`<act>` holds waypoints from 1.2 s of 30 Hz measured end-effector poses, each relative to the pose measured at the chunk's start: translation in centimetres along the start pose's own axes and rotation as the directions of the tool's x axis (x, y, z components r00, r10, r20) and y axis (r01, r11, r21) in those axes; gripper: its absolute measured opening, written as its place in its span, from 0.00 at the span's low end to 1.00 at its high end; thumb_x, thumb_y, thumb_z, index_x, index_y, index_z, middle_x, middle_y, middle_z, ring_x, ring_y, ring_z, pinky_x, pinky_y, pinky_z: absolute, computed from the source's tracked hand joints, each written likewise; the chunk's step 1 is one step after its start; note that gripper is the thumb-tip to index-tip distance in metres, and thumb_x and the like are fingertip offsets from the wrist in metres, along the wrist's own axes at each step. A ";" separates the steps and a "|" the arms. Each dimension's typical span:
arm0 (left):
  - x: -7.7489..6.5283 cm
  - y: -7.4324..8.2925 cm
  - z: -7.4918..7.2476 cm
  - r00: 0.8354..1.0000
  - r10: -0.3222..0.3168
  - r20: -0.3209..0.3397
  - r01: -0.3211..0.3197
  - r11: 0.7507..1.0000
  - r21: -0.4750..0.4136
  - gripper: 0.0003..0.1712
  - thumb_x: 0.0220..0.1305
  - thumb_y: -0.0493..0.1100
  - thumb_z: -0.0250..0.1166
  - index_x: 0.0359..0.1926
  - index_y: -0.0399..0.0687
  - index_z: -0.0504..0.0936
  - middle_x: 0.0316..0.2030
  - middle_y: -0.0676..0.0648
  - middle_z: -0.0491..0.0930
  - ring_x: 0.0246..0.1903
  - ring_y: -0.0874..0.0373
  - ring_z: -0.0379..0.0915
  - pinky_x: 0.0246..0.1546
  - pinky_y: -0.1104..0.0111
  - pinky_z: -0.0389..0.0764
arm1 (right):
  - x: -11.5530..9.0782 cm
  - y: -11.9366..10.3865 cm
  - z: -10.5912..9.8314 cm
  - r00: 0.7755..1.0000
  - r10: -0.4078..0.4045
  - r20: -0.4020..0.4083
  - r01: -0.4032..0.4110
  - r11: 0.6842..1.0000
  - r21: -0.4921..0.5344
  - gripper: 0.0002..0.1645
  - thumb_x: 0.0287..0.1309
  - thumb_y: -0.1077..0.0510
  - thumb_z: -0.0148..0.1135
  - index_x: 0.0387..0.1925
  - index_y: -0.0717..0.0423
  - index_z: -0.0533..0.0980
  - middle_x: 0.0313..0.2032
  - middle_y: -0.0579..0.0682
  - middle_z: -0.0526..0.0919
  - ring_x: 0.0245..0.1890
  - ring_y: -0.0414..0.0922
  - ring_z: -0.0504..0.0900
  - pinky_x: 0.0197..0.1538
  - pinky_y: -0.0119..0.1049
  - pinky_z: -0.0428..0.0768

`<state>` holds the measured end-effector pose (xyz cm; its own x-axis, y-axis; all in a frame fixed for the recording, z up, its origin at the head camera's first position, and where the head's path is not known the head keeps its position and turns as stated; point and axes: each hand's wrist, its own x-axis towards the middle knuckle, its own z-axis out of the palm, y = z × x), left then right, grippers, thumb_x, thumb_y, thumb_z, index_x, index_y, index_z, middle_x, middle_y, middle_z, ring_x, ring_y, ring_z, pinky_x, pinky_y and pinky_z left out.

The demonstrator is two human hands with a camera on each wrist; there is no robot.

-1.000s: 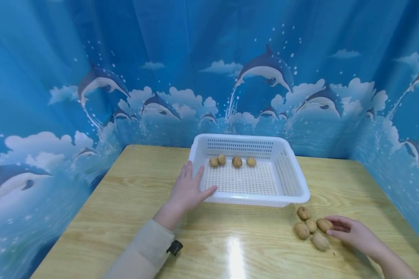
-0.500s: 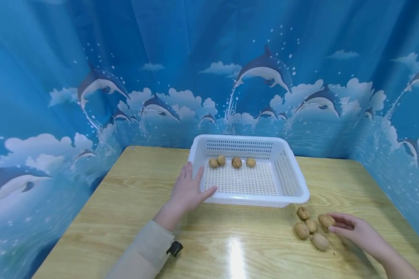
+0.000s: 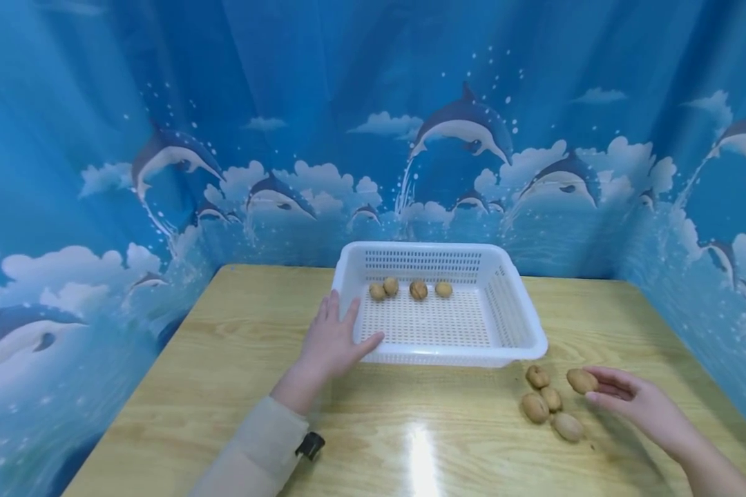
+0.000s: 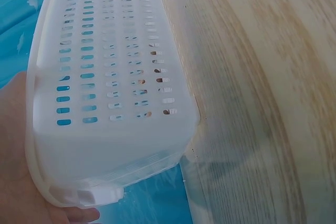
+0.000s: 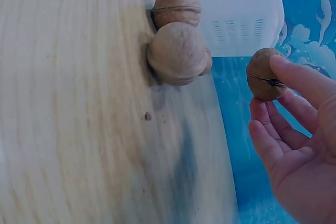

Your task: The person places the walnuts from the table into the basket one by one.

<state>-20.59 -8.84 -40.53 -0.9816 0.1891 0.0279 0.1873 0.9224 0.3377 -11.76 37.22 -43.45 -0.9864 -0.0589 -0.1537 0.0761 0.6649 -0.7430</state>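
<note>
Thumb and fingers of my right hand (image 3: 640, 407) pinch a walnut (image 3: 581, 381) raised over the right part of the table. In the right wrist view that same walnut (image 5: 266, 74) shows a dark seam, held between the thumb and fingertips. Just left of it, several loose walnuts (image 3: 535, 408) sit clustered on the tabletop. My left hand (image 3: 332, 342) rests with spread fingers on the left rim of a white plastic basket (image 3: 454, 355). The left wrist view has the hand (image 4: 16, 156) against the rim, its fingers partly hidden. Inside the basket, several walnuts (image 3: 418, 290) lie toward the back.
The light wooden table (image 3: 236, 386) carries the basket near its back edge. A blue curtain (image 3: 323, 83) printed with dolphins stands behind and at both sides. A small dark crumb (image 5: 148, 115) lies on the wood near the loose walnuts.
My right hand has lifted the walnut off the table, away from the cluster and slightly toward the back. The left hand stays on the basket rim. The head view has shifted slightly.
</note>
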 end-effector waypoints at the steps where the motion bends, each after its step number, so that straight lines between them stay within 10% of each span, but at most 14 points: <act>1: 0.0 0.0 0.1 1.000 -0.004 0.003 0.004 1.000 0.000 0.52 0.56 0.76 0.47 0.72 0.52 0.50 0.71 0.36 0.33 0.69 0.39 0.30 0.64 0.45 0.49 | 0.0 -0.1 -0.1 1.000 -0.001 0.002 0.001 1.000 0.003 0.38 0.62 0.50 0.57 0.63 0.72 0.60 0.58 0.71 0.68 0.39 0.18 0.69 0.40 0.27 0.77; 8: -0.1 0.2 0.4 1.000 -0.004 0.005 0.004 1.000 -0.006 0.51 0.56 0.75 0.48 0.72 0.53 0.49 0.72 0.37 0.33 0.69 0.39 0.30 0.64 0.45 0.49 | -0.2 -1.1 -0.5 1.000 0.022 -0.011 -0.022 0.999 0.031 0.40 0.62 0.48 0.57 0.64 0.72 0.58 0.58 0.67 0.69 0.40 0.19 0.71 0.41 0.30 0.79; 17: -0.1 0.2 0.4 1.000 0.003 0.012 -0.003 1.000 0.001 0.51 0.57 0.75 0.48 0.73 0.52 0.49 0.72 0.37 0.32 0.69 0.40 0.29 0.65 0.46 0.49 | -0.1 -2.0 -0.6 0.990 -0.104 -0.095 0.110 0.992 0.057 0.34 0.63 0.54 0.57 0.63 0.72 0.61 0.43 0.18 0.69 0.43 0.18 0.70 0.39 0.18 0.73; 36: 0.2 -0.1 0.1 1.000 -0.007 0.003 0.007 1.000 0.004 0.51 0.57 0.75 0.47 0.73 0.53 0.49 0.72 0.37 0.33 0.69 0.39 0.30 0.64 0.45 0.50 | 3.1 -7.6 -1.4 0.992 -0.125 -0.031 0.126 0.991 0.033 0.38 0.66 0.47 0.52 0.66 0.69 0.56 0.60 0.67 0.66 0.45 0.21 0.68 0.43 0.22 0.73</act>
<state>-20.78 -8.85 -40.68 -0.9828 0.1834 0.0229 0.1804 0.9250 0.3344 -15.64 33.01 -37.40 -0.9922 -0.1181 -0.0390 -0.0441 0.6270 -0.7778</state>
